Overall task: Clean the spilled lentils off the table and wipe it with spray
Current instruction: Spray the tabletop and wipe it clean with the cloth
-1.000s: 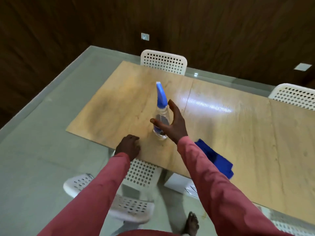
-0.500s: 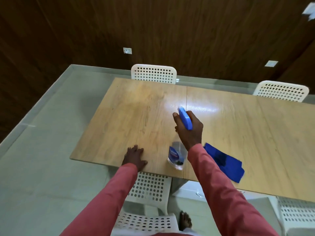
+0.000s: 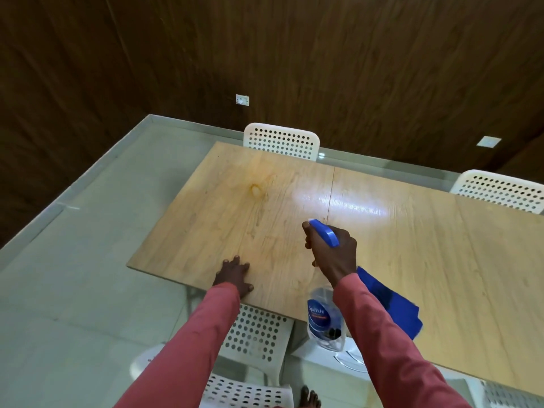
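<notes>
Room: dark wood-panel walls, pale green floor, white perforated chair (image 3: 284, 141) at 12 o'clock behind the table, another chair (image 3: 500, 191) at 2 o'clock, a third one (image 3: 259, 328) tucked under the near edge.
Surface: light wood table (image 3: 265, 207), glossy w/ lamp glare near centre; no lentils visible on the part in view, so the sweep-up step looks done (judgement).
Spray bottle (image 3: 323, 316): held off the table at approx 5 o'clock from table centre, clear body hanging below the wrist, over the near edge; blue trigger head (image 3: 323, 235) up top.
Long axis: runs head-far / base-near, tilted; nozzle points toward 11 o'clock, at the bare left half of the top.
R hand (image 3: 332, 254): fingers curled round the bottle neck, thumb side wrapped; can't tell if the trigger is being squeezed.
L hand (image 3: 234, 275): flat, fingers together-ish, pressing on the table near its near edge, at 9 o'clock from the R hand, holding nothing.
Cloth (image 3: 391, 304): blue, crumpled on the table at 4 o'clock from the R hand, partly hidden by the R sleeve (image 3: 382, 348).
Key relation: cloth lies just beside the R forearm, well apart from the L hand, so R is nearer, but it's busy w/ the bottle.
Step (judgement): spraying stage; wipe not yet begun.
Risk: overspray off the near edge if the nozzle dips.
</notes>
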